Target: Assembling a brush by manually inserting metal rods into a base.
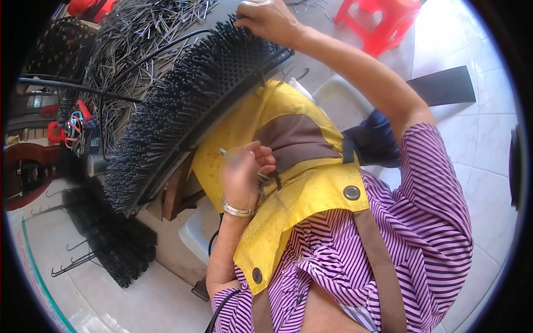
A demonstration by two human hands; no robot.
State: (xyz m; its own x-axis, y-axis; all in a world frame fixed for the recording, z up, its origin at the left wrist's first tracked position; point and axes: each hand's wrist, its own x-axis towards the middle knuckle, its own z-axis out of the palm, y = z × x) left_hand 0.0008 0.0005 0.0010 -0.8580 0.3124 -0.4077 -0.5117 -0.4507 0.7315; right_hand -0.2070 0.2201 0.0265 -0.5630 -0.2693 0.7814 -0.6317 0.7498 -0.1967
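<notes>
A long curved rack [183, 111] with a perforated black plate slants in front of me, packed with upright thin dark rods. Bare holes show along part of its near edge. My right hand [269, 23] reaches to the rack's far right end, its fingers pinched at the rod tops; what they pinch is hidden. Above the yellow apron [311, 183] on my lap, my left hand [241, 175] has its fingers curled, partly blurred. Thin metal pins [260, 186] show beneath those fingers, and a small pale tip sticks out at the thumb side.
Loose thin rods [150, 53] lie in a large heap beyond the rack. A red plastic stool [380, 22] stands at far right, near a dark perforated sheet [443, 86] on the tiles. Black bristly pieces with wire hooks [111, 233] lie at left. A metal bar [78, 84] crosses behind the rack.
</notes>
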